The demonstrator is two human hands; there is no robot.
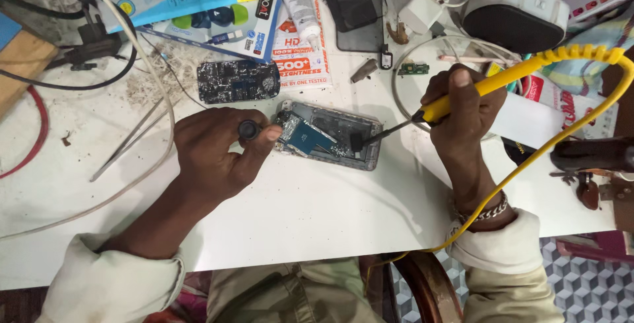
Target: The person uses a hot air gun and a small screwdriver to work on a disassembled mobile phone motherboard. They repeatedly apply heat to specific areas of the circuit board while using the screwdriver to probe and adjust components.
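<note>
The right hand [459,108] has its grip closed around a yellow soldering iron [485,85], tip on the opened phone [330,137] lying just left of it on the tabletop [297,211]. The left hand [221,148] pinches a small dark tool [249,129] at the phone's other end. The phone looks light, stiff and fragile; best held by its frame edges.

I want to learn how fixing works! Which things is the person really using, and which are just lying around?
In use:
opened phone
yellow soldering iron in the right hand
small dark tool in the left hand

Lying about:
loose circuit board
tweezers
white tube
packets
grey speaker
white cable
</note>
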